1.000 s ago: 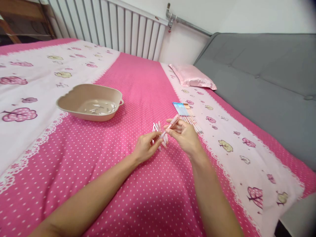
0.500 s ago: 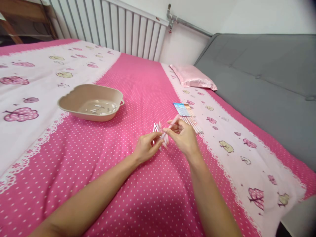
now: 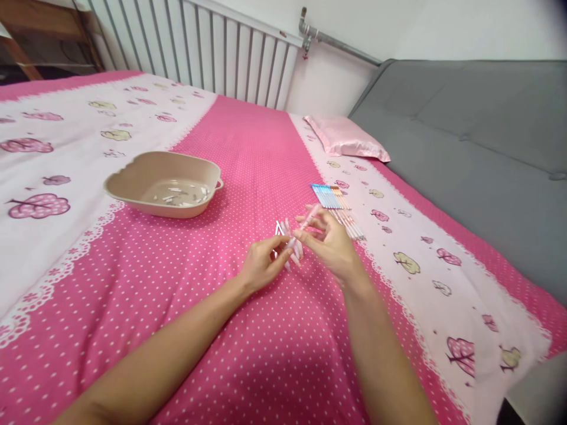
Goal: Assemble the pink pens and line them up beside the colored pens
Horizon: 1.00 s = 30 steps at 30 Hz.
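A slim pink pen (image 3: pixel 311 216) slants between my two hands, above the pink dotted bedspread. The fingertips of my left hand (image 3: pixel 262 264) pinch its lower end. My right hand (image 3: pixel 333 245) is closed around its upper part with thumb and fingers. Beneath the hands lies a loose heap of pale pink and white pens (image 3: pixel 297 256), partly hidden by my fingers. Just past the right hand, pens with blue and brown ends (image 3: pixel 330 198) lie side by side in a row, and a row of whitish pens (image 3: pixel 349 225) adjoins it.
A beige plastic basin (image 3: pixel 133 198) stands on the bed to the left, holding several small white and grey pieces (image 3: pixel 176 190). A pink pillow (image 3: pixel 348 137) lies by the grey padded headboard (image 3: pixel 465 136). Behind the bed are a white radiator (image 3: pixel 217 53) and a metal pipe (image 3: pixel 341 42).
My right hand has turned slightly, its fingers shifting along the pink pen's upper part. The left hand stays in about the same place, and the heap and rows look unchanged.
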Available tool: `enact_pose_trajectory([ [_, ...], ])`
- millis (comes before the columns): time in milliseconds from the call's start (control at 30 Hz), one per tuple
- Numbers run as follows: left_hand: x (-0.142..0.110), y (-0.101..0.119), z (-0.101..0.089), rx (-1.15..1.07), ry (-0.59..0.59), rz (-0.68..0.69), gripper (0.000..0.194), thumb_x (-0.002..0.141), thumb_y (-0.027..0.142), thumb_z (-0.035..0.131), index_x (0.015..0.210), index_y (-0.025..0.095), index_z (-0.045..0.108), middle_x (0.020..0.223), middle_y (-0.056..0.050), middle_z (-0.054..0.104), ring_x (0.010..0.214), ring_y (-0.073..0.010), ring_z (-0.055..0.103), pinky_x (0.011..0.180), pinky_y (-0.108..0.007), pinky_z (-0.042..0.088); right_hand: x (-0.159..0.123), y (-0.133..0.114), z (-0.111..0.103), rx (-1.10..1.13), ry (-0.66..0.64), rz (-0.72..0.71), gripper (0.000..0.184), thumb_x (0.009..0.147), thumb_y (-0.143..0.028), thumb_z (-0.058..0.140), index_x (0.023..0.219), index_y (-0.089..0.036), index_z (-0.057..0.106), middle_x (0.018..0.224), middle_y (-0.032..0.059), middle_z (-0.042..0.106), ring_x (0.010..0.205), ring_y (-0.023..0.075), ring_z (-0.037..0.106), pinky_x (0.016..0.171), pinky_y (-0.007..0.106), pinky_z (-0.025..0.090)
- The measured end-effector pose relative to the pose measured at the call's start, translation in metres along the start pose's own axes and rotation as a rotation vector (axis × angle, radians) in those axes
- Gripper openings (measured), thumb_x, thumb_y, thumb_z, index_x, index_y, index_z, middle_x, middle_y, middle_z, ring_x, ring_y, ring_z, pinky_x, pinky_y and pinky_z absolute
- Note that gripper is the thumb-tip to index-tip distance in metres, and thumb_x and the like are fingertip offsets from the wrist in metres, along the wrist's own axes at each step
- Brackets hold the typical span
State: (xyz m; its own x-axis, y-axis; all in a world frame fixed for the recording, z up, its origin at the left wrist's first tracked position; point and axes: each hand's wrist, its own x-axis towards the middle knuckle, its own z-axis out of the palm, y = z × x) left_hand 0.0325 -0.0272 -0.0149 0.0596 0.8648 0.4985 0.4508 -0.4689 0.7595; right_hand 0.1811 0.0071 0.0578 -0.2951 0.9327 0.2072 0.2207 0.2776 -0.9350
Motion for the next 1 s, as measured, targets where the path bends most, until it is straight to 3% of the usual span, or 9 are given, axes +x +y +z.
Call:
enact_pose_trajectory([
  [100, 0.0, -0.001, 0.0, -0.042, -0.014, -0.037, 0.024, 0.089, 0.03, 0.05, 0.102, 0.013, 0.061, 0.075, -0.004, 0.067, 0.061, -0.0115, 0.058, 0.055, -0.022, 0.043, -0.003, -0.007, -0.005, 0.101, -0.072, 0.033, 0.053, 0.072, -0.024, 0.068, 0.121, -0.023, 0.048, 0.125, 0.0098, 0.058, 0.121, 0.0221, 0.051, 0.102, 0.044, 0.04],
  [233, 0.001, -0.002, 0.0, -0.059, -0.027, -0.033, 0.024, 0.089, 0.03, 0.05, 0.102, 0.014, 0.061, 0.075, -0.003, 0.068, 0.062, -0.0116, 0.059, 0.055, -0.022, 0.043, -0.005, -0.014, -0.007, 0.217, -0.111, 0.079, 0.056, 0.076, -0.019, 0.063, 0.129, -0.024, 0.044, 0.124, 0.0087, 0.06, 0.114, 0.0217, 0.056, 0.097, 0.044, 0.046],
  [467, 0.0, -0.003, 0.0, -0.055, -0.023, -0.006, 0.022, 0.089, 0.03, 0.05, 0.101, 0.014, 0.061, 0.074, -0.002, 0.067, 0.061, -0.0108, 0.058, 0.056, -0.021, 0.043, -0.004, -0.015, -0.005, 0.224, -0.042, 0.087, 0.057, 0.08, -0.016, 0.058, 0.135, -0.021, 0.041, 0.115, 0.0082, 0.066, 0.115, 0.02, 0.056, 0.099, 0.041, 0.045],
  [1000, 0.001, -0.001, -0.001, -0.032, -0.035, -0.021, 0.023, 0.089, 0.031, 0.05, 0.1, 0.014, 0.062, 0.075, -0.004, 0.067, 0.061, -0.0119, 0.057, 0.056, -0.023, 0.044, -0.002, -0.013, -0.005, 0.235, 0.033, 0.116, 0.052, 0.075, -0.021, 0.067, 0.124, -0.017, 0.051, 0.097, 0.0074, 0.072, 0.109, 0.0211, 0.061, 0.095, 0.04, 0.047],
])
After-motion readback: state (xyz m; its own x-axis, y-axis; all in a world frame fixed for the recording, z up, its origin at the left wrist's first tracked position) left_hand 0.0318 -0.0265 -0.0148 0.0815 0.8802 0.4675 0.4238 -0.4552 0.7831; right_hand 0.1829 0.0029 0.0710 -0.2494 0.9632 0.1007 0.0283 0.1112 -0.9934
